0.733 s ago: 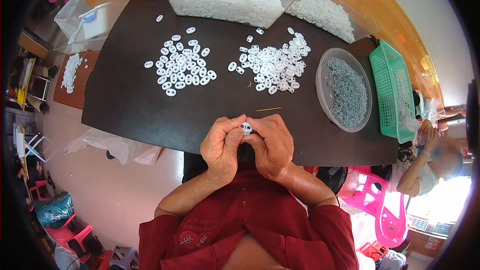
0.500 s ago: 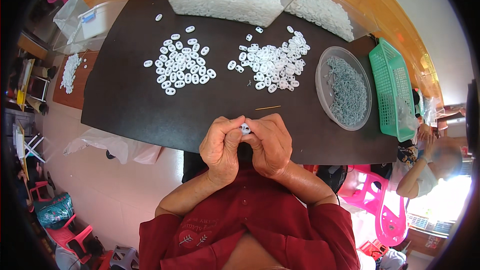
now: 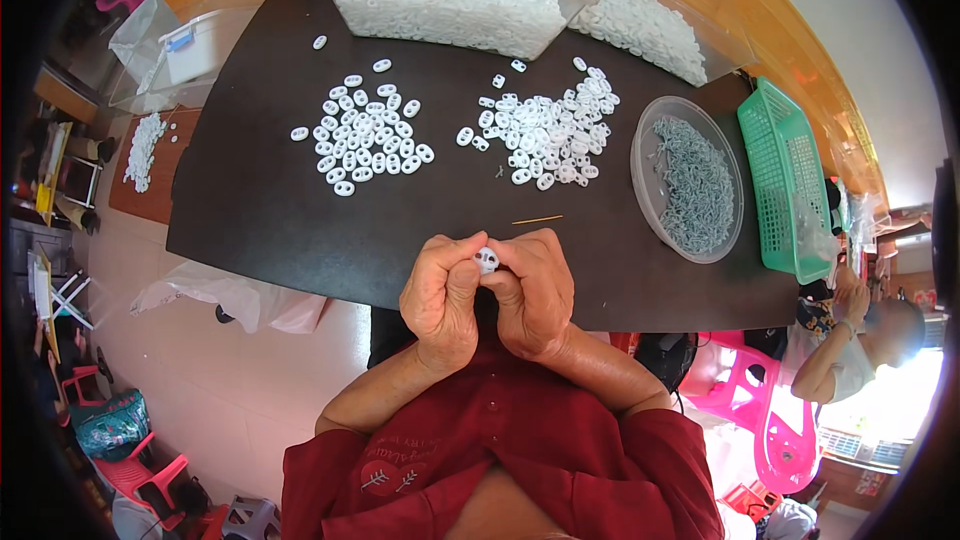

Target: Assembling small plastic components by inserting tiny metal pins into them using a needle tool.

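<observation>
A small white two-holed piece is pinched between the fingertips of the left hand and right hand, held together above the near edge of the dark table; two heaps of similar white pieces lie beyond.

Small assembly workshop — dark table, heaped white plastic parts, bins

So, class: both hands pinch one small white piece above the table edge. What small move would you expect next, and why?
Probably a short reach of the left hand to lay the white piece on the left pile. Both the left hand and the right hand pinch it above the table edge, and two sorted piles, the other being the right pile, lie just ahead. Which pile is uncertain.
</observation>
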A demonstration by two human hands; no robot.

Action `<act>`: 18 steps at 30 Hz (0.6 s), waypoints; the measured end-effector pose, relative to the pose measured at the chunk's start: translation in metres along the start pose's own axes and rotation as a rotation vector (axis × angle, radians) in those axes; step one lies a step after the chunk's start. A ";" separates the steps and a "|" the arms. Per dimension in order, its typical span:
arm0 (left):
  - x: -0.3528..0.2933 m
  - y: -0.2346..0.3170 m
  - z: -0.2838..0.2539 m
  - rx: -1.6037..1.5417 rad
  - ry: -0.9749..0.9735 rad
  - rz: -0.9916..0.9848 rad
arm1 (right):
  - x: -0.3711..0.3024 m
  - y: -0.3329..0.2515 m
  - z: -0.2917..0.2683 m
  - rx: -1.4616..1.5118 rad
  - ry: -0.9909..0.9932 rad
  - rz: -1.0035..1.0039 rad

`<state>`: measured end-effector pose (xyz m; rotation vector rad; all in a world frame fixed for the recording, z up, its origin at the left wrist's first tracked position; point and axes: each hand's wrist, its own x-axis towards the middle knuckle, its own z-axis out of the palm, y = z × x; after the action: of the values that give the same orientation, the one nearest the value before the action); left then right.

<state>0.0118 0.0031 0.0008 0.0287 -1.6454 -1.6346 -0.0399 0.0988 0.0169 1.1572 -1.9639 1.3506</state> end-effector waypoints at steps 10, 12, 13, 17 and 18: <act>-0.005 -0.004 0.003 0.029 0.062 0.012 | 0.000 0.001 0.004 -0.040 0.001 -0.077; -0.005 -0.004 0.004 0.066 0.074 0.039 | -0.002 0.003 0.006 -0.041 0.003 -0.083; -0.005 -0.004 0.005 0.042 0.077 0.017 | -0.003 0.004 0.006 -0.042 0.002 -0.083; -0.005 -0.007 0.006 -0.028 0.085 -0.030 | -0.004 0.006 0.009 -0.041 0.006 -0.083; -0.005 -0.007 0.005 -0.028 0.085 -0.030 | -0.004 0.005 0.009 -0.040 0.002 -0.081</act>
<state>0.0087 0.0089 -0.0067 0.1075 -1.5647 -1.6558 -0.0417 0.0928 0.0080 1.2029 -1.9131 1.2659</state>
